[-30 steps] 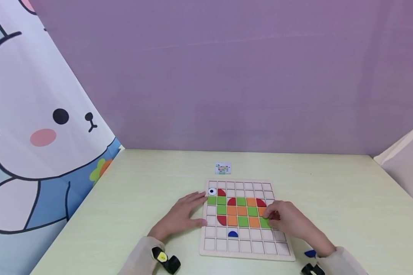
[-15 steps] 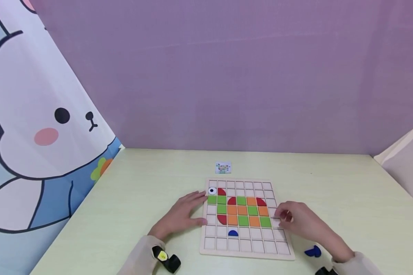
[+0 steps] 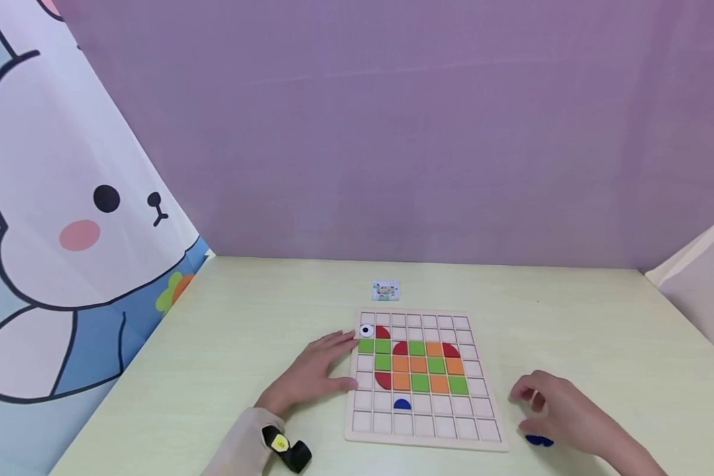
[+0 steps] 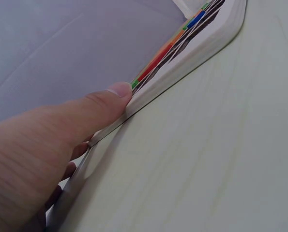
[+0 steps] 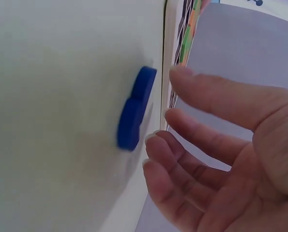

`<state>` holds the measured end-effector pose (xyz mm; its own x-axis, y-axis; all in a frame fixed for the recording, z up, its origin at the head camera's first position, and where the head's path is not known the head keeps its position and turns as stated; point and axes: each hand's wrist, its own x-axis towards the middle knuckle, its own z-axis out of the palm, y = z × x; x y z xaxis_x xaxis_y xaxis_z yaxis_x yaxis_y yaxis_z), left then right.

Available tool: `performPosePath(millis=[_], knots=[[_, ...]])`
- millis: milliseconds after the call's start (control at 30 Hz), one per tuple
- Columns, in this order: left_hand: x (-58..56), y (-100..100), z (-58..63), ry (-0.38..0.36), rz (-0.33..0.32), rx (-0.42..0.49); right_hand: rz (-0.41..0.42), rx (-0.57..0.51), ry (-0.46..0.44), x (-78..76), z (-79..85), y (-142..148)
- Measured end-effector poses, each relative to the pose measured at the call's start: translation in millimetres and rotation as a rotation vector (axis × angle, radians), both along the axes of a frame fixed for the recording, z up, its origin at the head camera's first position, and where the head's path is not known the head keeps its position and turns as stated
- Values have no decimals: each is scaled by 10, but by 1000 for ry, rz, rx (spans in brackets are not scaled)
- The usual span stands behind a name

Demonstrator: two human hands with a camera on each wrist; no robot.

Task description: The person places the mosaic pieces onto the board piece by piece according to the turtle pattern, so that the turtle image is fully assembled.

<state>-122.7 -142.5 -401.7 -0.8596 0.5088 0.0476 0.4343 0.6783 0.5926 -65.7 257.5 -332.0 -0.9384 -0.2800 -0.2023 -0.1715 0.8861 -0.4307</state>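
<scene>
A wooden grid board (image 3: 426,436) lies on the table, with green, orange and red tiles set in its cells. At its upper left is a round eye tile (image 3: 365,330); a blue half-round tile (image 3: 402,404) sits in a lower cell. My left hand (image 3: 309,377) rests at the board's left edge, its thumb against the rim in the left wrist view. Right of the board, my right hand (image 3: 562,410) hovers with loosely bent fingers and nothing between them. Two blue half-round pieces (image 5: 134,111) lie on the table just beyond its fingertips, partly covered by the hand in the head view.
A small picture card (image 3: 385,291) lies behind the board. A purple curtain (image 3: 422,132) rises at the table's back edge, and a cartoon-printed cloth (image 3: 77,277) hangs at the left. A black wrist strap (image 3: 288,449) is on the left sleeve.
My right hand has moved off the tiles at the board's right side and over to the right, near the blue pieces. My left hand has stayed at the board's edge.
</scene>
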Motion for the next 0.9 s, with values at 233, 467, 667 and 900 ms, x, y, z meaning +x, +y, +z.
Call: performPosePath(millis=[233,467,667,900], knots=[[0,-5,6,3,-5,-5,-59,51,-49,110,-75,95],[2,-2,14,-4,-4,-4,-3,13,-54,100,-105,160],[3,10,26,-7,-9,0,53,-18,-27,52,-110,150],[5,-4,25,-4,-8,-3,124,-88,23,48,-94,92]])
